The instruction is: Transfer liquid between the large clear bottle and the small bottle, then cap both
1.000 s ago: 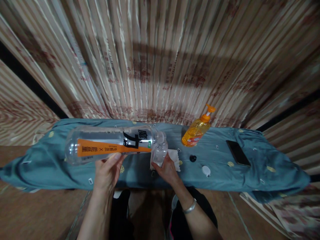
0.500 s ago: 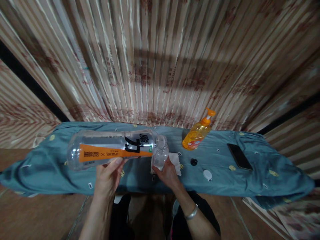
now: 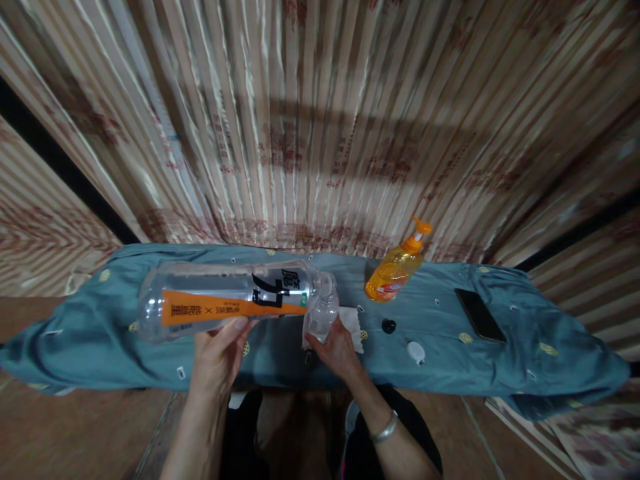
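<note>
A large clear bottle (image 3: 230, 300) with an orange and black label lies nearly level in the air, its neck toward the right. My left hand (image 3: 223, 350) is closed round its underside. My right hand (image 3: 336, 348) grips a small clear bottle (image 3: 323, 317), whose mouth is beside the large bottle's mouth. The small bottle is over a white tissue (image 3: 353, 327) on the cloth. Whether liquid runs between the two mouths cannot be made out.
On the teal cloth (image 3: 440, 367) to the right are an orange pump bottle (image 3: 394, 272), a black cap (image 3: 389, 325), a round white lid (image 3: 416, 352) and a dark phone (image 3: 480, 315). A patterned curtain (image 3: 320, 133) hangs behind.
The large bottle has shifted very slightly to the right and turned a little about its length. The right hand and small bottle look nearly unmoved.
</note>
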Demonstrator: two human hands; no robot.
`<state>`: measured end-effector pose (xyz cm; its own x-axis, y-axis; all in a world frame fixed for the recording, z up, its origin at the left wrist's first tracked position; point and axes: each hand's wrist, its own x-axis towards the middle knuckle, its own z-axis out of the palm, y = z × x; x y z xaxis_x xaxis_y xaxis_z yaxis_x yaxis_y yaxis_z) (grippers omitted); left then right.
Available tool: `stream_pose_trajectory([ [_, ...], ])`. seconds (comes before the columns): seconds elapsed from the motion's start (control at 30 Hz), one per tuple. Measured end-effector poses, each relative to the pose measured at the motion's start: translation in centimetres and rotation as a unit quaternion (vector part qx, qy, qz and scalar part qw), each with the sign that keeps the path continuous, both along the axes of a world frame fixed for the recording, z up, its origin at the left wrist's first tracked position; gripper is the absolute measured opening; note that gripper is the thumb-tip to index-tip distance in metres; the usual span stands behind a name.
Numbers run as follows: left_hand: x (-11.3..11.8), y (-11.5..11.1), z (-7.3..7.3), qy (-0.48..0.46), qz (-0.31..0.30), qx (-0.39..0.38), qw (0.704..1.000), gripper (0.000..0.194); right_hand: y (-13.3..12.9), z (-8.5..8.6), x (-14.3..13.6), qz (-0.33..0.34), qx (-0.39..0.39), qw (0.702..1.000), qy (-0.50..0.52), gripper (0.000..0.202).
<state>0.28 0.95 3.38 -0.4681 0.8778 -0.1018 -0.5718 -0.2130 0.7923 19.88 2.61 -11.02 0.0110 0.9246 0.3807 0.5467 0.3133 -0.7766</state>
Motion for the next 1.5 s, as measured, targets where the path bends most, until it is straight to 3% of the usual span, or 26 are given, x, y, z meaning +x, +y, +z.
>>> stream_pose_trajectory([
  [0.47, -0.19, -0.03, -0.26, 0.035, -0.008, 0.005, 0.999, 0.044, -0.1, 0.71, -0.01, 0.001, -0.022, 1.0, -0.013, 0.068],
  [0.77, -0.06, -0.05, -0.19, 0.05, -0.011, 0.021, 0.998, 0.05, -0.13, 0.49, 0.01, -0.01, -0.021, 1.0, -0.002, 0.069],
  [1.5, -0.02, 0.08, -0.25, 0.061, -0.014, 0.02, 0.998, 0.042, -0.06, 0.65, 0.11, -0.003, -0.012, 1.0, -0.014, 0.065],
])
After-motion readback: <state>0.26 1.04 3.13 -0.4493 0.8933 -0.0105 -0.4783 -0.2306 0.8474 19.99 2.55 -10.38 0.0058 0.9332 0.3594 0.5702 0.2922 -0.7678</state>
